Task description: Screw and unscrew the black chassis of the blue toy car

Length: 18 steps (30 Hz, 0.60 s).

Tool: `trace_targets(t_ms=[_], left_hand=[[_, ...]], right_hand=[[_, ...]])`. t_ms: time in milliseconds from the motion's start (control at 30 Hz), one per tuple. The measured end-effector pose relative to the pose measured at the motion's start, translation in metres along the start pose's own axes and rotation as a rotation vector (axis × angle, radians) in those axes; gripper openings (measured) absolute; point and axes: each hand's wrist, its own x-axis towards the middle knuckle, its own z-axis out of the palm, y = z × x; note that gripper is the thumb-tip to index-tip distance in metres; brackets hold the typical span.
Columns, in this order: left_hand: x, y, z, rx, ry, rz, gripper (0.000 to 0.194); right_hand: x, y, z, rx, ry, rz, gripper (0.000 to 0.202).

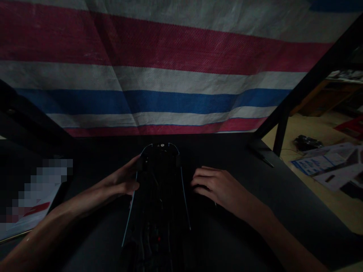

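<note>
**Head view: two hands at a dark chassis on a dim desk**

Head camera looks down on a black desk (283,196) in poor light. At centre lies a long dark chassis (159,196) with thin pale edge lines and a rounded far end; its inner parts are too dark to identify, and its near end is cut off by the lower frame edge. The left hand (123,181) rests against the chassis's left side near the far end, fingers curled about the edge; how firmly they grip cannot be told. The right hand (217,185) lies just right of the chassis, fingers loosely bent and pointing toward it, closed on nothing visible; whether the fingertips touch the chassis is unclear. A striped red, white and blue tarp (170,75) hangs behind. Papers (31,211) at the left are partly blurred out. At right, beyond a dark frame leg (280,136), printed sheets (326,166) lie on the floor.
</note>
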Motion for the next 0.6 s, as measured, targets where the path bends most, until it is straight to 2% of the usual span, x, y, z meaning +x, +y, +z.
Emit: trace_targets(t_ms=[133,300,433,600], left_hand=[[-0.001,0.003,0.001,-0.085,-0.005,-0.055,0.093],[0.000,0.003,0.002,-0.086,0.000,-0.052,0.094],[0.000,0.008,0.009,-0.151,0.018,-0.051,0.095],[-0.001,0.015,0.016,-0.202,0.020,-0.049,0.087]], right_hand=[[0.001,-0.003,0.003,0.007,0.006,0.009,0.008],[0.002,-0.007,0.006,0.026,-0.016,0.016,0.009],[0.002,-0.010,0.004,0.034,-0.036,0.010,0.010],[0.003,-0.014,0.005,0.001,-0.071,0.067,0.009]])
